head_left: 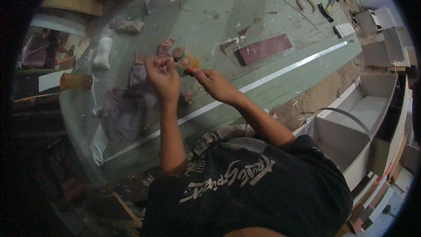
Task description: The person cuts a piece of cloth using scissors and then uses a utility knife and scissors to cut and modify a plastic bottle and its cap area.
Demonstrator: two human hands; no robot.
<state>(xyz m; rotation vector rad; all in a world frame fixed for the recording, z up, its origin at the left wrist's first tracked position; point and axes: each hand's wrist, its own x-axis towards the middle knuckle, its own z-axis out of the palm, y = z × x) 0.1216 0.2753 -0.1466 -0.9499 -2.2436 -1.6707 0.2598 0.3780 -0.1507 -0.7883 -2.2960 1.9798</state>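
My right hand (pixel 212 85) is closed around a small tool with a red handle (pixel 190 70), its thin metal shaft pointing away toward my left hand. Curled at the fingertips, my left hand (pixel 163 79) is beside a small round green-rimmed thing (pixel 178 54); what its fingers pinch is too small to make out. Just beyond the tool an amber, see-through container (pixel 191 60) stands on the green worktable (pixel 210 28). Crumpled pinkish cloth (pixel 165 47) lies past my left fingers, and a larger greyish-purple cloth (pixel 127 112) lies left of my left forearm.
A dark red flat block (pixel 265 49) lies right of my hands, behind a long white strip (pixel 280 72). A white bottle-like object (pixel 103 52) and an amber cylinder (pixel 76 81) are at the left. Pliers (pixel 325 13) rest far right. White open boxes (pixel 346 145) stand right of me.
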